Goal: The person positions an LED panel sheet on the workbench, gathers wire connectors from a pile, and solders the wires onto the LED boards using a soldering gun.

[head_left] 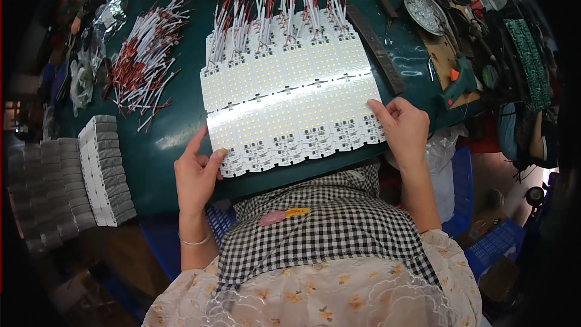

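Clamps the white LED sheet [290,100] from both sides: near its front left corner with the left hand [198,172], thumb on the face and forefinger along the edge; by the right edge with the right hand [404,130], thumb on top (fingers curled, tips partly out of sight). Lies over the green tabletop [154,166], close to the near side, dotted with rows of small yellow chips. Carries bunches of red-and-white wires [263,24] at the far end. Just to the right, lies slantwise as a dark bar [376,51]. To the left, spreads out as a loose wire heap [148,48], above stacked boards [106,172]. Farther right, sits as a round metal bowl [425,12], with a green glue gun [458,85] nearer the body.
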`<move>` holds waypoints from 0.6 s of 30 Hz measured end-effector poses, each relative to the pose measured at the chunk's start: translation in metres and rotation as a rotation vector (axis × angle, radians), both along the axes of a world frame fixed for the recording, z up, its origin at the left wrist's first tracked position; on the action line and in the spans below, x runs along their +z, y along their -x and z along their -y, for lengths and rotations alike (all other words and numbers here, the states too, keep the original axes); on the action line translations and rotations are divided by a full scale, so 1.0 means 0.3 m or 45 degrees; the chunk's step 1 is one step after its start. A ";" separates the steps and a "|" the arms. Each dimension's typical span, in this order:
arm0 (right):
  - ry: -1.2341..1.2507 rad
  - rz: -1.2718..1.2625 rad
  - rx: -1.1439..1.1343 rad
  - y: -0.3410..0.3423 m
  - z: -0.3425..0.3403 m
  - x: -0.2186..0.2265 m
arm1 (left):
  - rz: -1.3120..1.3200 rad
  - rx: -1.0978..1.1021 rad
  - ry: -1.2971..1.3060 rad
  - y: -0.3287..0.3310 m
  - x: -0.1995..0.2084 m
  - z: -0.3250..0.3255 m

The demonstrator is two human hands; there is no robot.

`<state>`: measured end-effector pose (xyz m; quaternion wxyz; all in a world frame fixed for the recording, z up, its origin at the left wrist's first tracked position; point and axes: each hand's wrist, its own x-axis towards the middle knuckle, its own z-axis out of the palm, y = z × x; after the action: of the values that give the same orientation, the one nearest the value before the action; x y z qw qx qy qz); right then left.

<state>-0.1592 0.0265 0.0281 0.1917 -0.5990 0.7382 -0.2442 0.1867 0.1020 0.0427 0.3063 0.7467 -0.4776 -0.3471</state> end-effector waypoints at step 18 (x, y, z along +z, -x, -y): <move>0.062 0.953 0.058 0.022 0.023 0.002 | -0.794 0.163 0.237 -0.062 -0.007 -0.012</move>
<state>-0.1659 0.0196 0.0286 0.4392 -0.4888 0.5976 -0.4594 0.2053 0.1057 0.0405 0.5260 0.6017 -0.3425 -0.4940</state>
